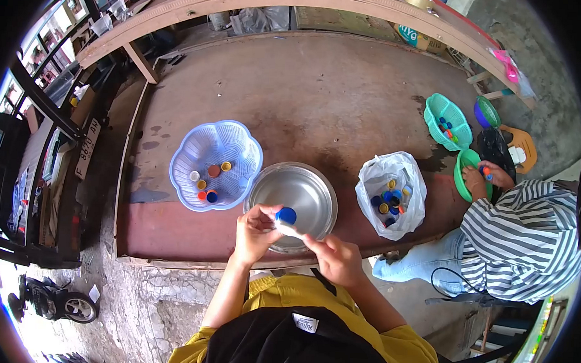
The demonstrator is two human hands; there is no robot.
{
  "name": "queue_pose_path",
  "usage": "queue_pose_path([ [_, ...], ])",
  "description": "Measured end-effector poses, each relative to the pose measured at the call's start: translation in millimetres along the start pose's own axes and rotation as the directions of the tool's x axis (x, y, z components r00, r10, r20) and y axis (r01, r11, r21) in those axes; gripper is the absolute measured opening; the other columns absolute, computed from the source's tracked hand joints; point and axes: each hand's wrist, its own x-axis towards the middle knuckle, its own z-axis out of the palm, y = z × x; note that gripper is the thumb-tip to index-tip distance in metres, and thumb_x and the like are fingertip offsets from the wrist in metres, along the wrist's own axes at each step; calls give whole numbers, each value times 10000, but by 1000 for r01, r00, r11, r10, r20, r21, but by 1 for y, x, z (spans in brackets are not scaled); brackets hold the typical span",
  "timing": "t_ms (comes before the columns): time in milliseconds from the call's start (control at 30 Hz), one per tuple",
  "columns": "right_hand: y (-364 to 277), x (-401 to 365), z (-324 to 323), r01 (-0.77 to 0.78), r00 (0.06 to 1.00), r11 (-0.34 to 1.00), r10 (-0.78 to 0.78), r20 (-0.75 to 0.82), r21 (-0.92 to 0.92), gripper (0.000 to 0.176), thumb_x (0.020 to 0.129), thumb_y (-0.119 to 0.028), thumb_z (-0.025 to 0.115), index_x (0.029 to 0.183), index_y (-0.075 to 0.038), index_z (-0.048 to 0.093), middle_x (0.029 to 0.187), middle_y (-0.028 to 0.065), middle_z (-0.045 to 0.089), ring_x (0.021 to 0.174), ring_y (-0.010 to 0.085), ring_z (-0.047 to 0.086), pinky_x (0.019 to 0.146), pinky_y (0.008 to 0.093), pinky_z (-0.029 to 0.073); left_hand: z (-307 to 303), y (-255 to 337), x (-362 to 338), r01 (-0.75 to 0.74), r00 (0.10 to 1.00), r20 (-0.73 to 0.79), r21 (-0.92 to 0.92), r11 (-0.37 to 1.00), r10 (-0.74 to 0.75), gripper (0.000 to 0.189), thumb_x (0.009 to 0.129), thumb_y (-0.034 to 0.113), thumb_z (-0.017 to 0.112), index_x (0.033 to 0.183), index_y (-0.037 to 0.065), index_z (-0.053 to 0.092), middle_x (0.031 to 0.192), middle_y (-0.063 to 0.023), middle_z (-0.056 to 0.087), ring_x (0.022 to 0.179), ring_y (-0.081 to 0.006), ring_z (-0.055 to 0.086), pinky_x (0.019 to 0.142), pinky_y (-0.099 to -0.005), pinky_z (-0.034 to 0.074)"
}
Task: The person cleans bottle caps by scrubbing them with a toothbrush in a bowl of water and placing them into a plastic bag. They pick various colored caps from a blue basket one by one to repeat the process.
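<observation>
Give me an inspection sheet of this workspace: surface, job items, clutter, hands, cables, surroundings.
Surface: brown table, stained.
Job's things: blue cap; light-blue basket and white plastic bag, both holding caps; metal bowl between them.
Clutter: teal basket with coloured pieces; green bowl, far right.
Hands: left hand holds the blue cap; right hand at a pale blurred object, grip unclear.
Cables: dark loop by the co-worker's jeans, cannot tell if cable.
Surroundings: co-worker at right; wooden bench beyond table; motorbike lower left.
</observation>
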Motion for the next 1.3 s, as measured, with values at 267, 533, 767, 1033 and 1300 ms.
queue_pose_path([
  [267,6,-5,3,4,999,1000,-3,32,-19,483,770,7,558,1215,-180,567,663,76,468,497,241,523,451,353,443,-1,-2,-4,10,999,-47,-77,997,-13,389,671,-54,763,1011,-25,577,859,-61,635,807,-102,619,750,-259,544],
  [533,14,-3,3,-66,997,984,57,58,165,472,770,1,576,1215,-156,567,685,74,517,528,235,548,493,343,470,-7,-3,-3,13,1000,22,-335,942,-6,392,673,-75,750,1013,-19,563,896,-85,645,844,-130,632,765,-273,545],
  [767,-4,17,-14,25,997,1000,-24,72,-7,539,720,21,603,1196,-230,593,625,48,459,490,204,524,463,332,456,-9,-1,-4,24,997,78,-324,946,1,418,678,-85,738,1040,1,547,972,-94,629,895,-149,623,804,-294,536],
  [1033,4,22,-7,44,997,996,-39,73,-72,559,714,36,571,1217,-207,576,623,58,468,443,230,491,424,358,437,-6,3,-2,12,996,91,-165,986,3,393,721,-79,708,1066,-6,536,997,-83,608,939,-132,600,839,-286,522],
  [1300,5,12,13,-558,807,582,548,222,591,319,942,-87,462,1250,-19,510,804,-23,515,694,36,421,635,185,379,-1,-12,5,-69,995,47,-306,949,88,436,734,-70,695,1118,15,509,1103,-67,518,1010,-132,553,865,-282,488],
])
